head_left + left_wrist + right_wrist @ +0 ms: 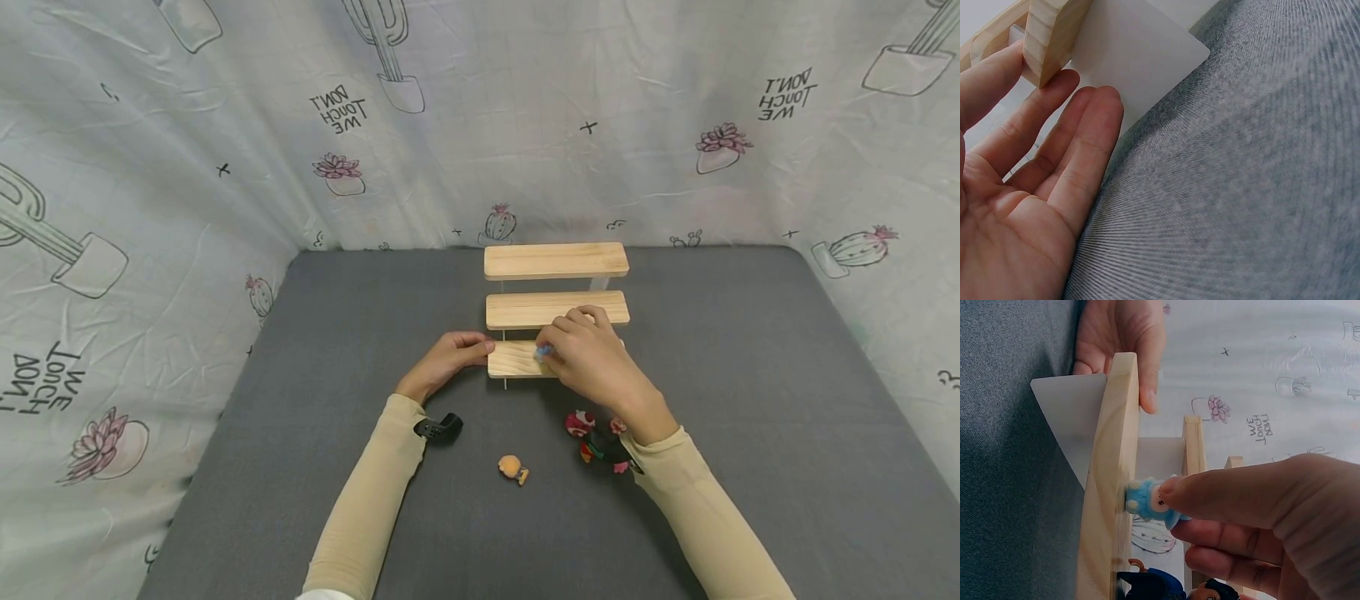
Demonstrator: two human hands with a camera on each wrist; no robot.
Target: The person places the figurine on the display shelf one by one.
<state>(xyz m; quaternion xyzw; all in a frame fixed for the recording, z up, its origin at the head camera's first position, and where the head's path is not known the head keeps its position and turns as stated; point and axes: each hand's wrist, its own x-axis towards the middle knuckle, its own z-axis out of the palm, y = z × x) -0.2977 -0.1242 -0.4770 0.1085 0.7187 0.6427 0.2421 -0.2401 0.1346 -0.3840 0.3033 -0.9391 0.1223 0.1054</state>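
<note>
"One small light-blue figurine with a rounded hood [1144,499] is held; where, exactly?"

"Over the lowest pale wooden board [516,358] of a three-tier stand, its feet at the top face. Whether full contact has been made cannot be told."

"And the grip?"

"By the right hand [592,357] the figurine is pinched between thumb and finger. By the left hand [448,360] the board's end is pinched, thumb above and a finger beneath, beside a frosted white side panel [1079,403]."

"What could go wrong?"

"If let go off balance, the figurine could be tipped by its large head. A dark-haired figurine in blue [1160,584], apparently stood on the same board, could be knocked by the curled fingers. If the board's end were pressed unevenly, the stand could be skewed."

"What lies farther out?"

"On the grey bench [360,333], an orange-headed figurine [509,467] and a red-and-white figurine [580,423] are seen nearer the person."

"Any writing?"

"On the white cactus-printed curtain [525,67], flipped lettering is repeated, apparently 'Don't touch me'. No brand or label can be read."
</note>
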